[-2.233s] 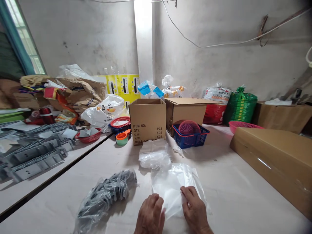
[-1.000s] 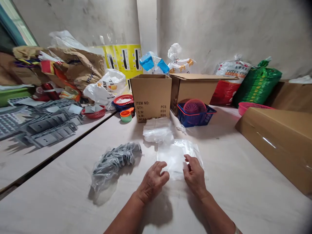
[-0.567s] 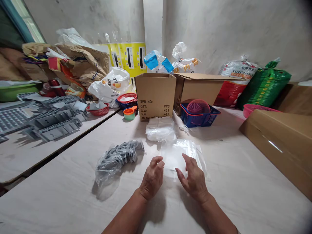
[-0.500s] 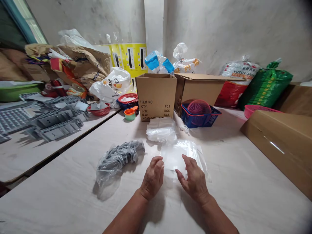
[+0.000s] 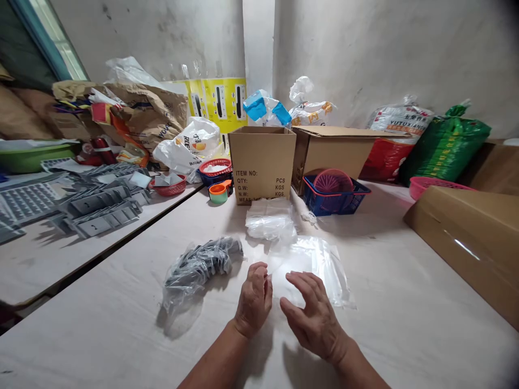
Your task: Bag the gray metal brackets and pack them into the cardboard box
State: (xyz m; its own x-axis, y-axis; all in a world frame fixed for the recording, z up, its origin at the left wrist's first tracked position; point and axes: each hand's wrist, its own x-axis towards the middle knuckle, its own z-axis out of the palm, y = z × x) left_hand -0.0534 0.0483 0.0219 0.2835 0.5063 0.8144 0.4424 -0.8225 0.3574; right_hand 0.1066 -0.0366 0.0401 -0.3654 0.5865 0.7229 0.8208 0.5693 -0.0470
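Head cam: L hand (image 5: pixel 254 300) & R hand (image 5: pixel 311 315) apart, open, contact w/ clear poly bag (image 5: pixel 312 270) unclear.

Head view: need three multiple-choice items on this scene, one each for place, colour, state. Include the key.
1. Where is the flat clear plastic bag relative to the left hand?
A to its right; B to its left; C on the floor.
2. What colour is the rectangular basket?
A green; B blue; C yellow.
3. How is the cardboard carton printed ITEM NO standing?
A on its side; B crushed flat; C upright on its base.

1 A: the bag lies beyond the hand's right side.
2 B: its mesh walls show blue.
3 C: its printed face stands vertical.
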